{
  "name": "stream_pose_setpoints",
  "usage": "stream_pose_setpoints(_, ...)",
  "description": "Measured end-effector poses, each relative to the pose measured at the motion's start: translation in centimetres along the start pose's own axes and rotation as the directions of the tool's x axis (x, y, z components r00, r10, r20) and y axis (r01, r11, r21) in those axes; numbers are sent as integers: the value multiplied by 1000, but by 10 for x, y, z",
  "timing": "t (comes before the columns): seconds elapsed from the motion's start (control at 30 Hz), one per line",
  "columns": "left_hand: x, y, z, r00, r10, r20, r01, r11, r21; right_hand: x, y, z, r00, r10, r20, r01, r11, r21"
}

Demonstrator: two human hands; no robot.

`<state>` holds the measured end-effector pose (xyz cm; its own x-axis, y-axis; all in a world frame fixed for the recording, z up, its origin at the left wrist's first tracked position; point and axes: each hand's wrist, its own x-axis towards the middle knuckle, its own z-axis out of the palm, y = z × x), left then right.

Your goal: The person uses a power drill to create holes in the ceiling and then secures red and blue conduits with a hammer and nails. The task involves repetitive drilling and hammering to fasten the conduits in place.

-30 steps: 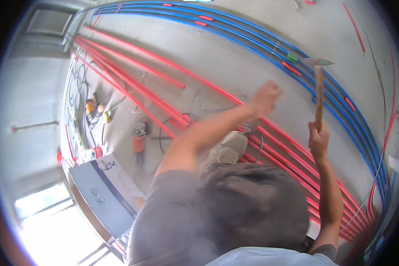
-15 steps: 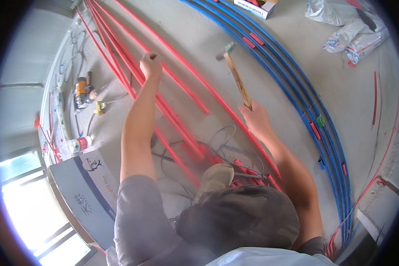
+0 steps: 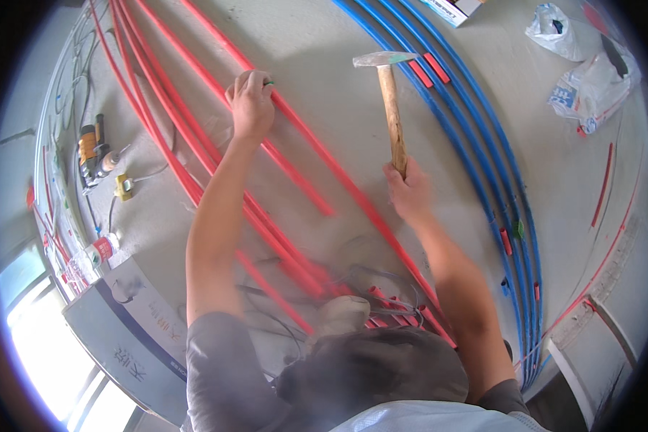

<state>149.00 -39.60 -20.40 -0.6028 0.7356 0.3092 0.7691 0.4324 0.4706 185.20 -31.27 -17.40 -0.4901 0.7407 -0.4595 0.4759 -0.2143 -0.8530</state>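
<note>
My right hand (image 3: pixel 408 191) is wrapped round the lower wooden handle of a hammer (image 3: pixel 392 115). Its metal head points away from me, lying in the picture just left of the blue pipes. My left hand (image 3: pixel 252 108) is closed in a pinch over the rightmost long red pipe (image 3: pixel 331 165). A tiny dark-green bit shows at its fingertips, too small to name. Whether the fingers touch the pipe I cannot tell. More red pipes (image 3: pixel 194 144) run beneath my left forearm.
Several blue pipes (image 3: pixel 475 155) curve along the right. At the left lie a power tool (image 3: pixel 90 155), a brass-coloured fitting (image 3: pixel 124 188), a plastic bottle (image 3: pixel 97 252) and a large box (image 3: pixel 133 353). Plastic bags (image 3: pixel 590 90) sit far right; grey cable and short red pipe pieces (image 3: pixel 403 309) lie near me.
My left hand has shifted right, over the rightmost red pipe. The hammer has swung more upright, its head now seen broadside. The whole view has shifted a little.
</note>
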Motion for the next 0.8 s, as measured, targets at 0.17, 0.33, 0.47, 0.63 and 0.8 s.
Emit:
stream_pose_setpoints(0.17,-14,23,-5,996,21,88,-28,996,81,3,15,-4,994,-53,-95,61,995,81)
stream_pose_setpoints(0.33,-6,7,3,999,-44,-27,45,998,36,14,37,8,986,-52,-161,69,992,105)
stream_pose_setpoints(0.47,49,-29,17,972,-200,-122,201,980,-1,8,27,5,993,31,-112,-19,994,112)
stream_pose_setpoints(0.63,128,-82,26,873,-403,-273,406,912,-48,12,45,7,989,-85,-118,85,996,-7)
stream_pose_setpoints(0.8,183,-103,26,847,-466,-255,478,878,-16,9,48,2,997,-43,-68,40,998,-50)
